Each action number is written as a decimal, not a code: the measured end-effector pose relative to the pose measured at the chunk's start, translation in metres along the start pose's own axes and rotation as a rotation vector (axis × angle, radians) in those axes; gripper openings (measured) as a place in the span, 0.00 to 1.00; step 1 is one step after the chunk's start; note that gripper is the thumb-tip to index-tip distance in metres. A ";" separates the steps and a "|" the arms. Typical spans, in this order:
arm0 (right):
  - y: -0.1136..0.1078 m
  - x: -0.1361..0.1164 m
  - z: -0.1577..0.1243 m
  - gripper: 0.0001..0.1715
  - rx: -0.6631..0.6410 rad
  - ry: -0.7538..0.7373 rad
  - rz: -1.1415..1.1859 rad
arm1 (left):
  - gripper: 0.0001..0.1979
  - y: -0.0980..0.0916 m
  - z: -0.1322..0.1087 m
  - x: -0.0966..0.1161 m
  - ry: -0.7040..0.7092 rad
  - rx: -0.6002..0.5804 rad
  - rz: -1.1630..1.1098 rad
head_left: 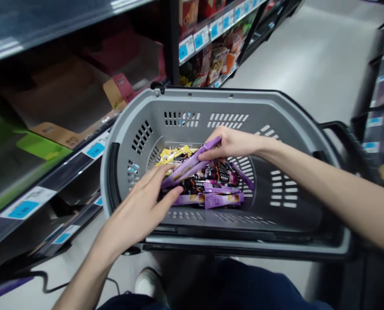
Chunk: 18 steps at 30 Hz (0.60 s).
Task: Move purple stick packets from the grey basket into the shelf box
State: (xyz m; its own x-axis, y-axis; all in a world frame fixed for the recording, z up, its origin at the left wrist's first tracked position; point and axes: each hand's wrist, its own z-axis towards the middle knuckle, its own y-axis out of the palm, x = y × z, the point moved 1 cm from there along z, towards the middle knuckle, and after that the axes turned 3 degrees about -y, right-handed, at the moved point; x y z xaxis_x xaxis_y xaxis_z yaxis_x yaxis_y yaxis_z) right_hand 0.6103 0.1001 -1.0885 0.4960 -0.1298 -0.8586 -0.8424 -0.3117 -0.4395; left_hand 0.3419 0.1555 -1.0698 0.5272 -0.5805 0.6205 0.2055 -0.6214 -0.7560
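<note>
Inside a grey shopping basket [263,97], my right hand [232,142] pinches the upper end of some slim purple snack packets [192,165]. The packets slant down to the left, where their lower end lies between the thumb and fingers of my left hand [138,204]. Below them on the basket floor are more purple packets [224,200], black-and-pink packets [222,172] and yellow packets [175,153]. My hands and the held packets cover part of this pile.
On the left run store shelves with price tags [26,206], a green carton [39,144] and brown display boxes [56,133]. Bagged goods [217,60] fill a farther shelf. Another shelf [381,103] borders the aisle [304,56] on the right. A shoe [148,282] shows below the basket.
</note>
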 end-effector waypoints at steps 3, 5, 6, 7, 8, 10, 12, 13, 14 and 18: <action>0.029 -0.010 0.005 0.22 -0.003 0.003 0.245 | 0.21 0.000 -0.001 0.000 -0.054 -0.073 0.004; 0.041 -0.013 0.007 0.22 -0.010 0.024 0.432 | 0.18 -0.001 -0.003 -0.001 -0.100 -0.087 0.000; 0.045 -0.014 0.007 0.22 -0.007 0.024 0.531 | 0.17 -0.002 -0.003 -0.001 -0.117 -0.077 -0.023; 0.048 -0.015 0.008 0.22 0.005 0.018 0.623 | 0.17 -0.002 -0.003 -0.002 -0.129 -0.060 -0.066; 0.049 -0.015 0.008 0.22 0.027 0.006 0.697 | 0.16 -0.004 -0.003 -0.003 -0.138 -0.037 -0.121; 0.051 -0.015 0.009 0.21 0.093 -0.019 0.775 | 0.16 -0.006 -0.003 -0.004 -0.140 0.014 -0.227; 0.053 -0.015 0.011 0.18 0.164 -0.027 0.789 | 0.17 -0.010 -0.002 -0.003 -0.124 0.045 -0.299; 0.053 -0.015 0.012 0.17 0.190 -0.027 0.790 | 0.17 -0.011 -0.001 -0.002 -0.110 0.051 -0.332; 0.054 -0.015 0.013 0.16 0.211 -0.028 0.793 | 0.17 -0.012 -0.001 -0.001 -0.101 0.052 -0.371; 0.051 -0.016 0.015 0.15 0.298 -0.040 0.827 | 0.17 -0.012 -0.001 -0.001 -0.137 0.052 -0.553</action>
State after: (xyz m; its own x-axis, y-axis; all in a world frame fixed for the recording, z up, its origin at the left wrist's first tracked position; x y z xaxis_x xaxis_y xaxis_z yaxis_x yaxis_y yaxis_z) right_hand 0.5558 0.1000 -1.1009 -0.3002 -0.1704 -0.9385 -0.9513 0.1264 0.2813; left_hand 0.3385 0.1630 -1.0610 0.4311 -0.1006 0.8967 0.5200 -0.7845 -0.3380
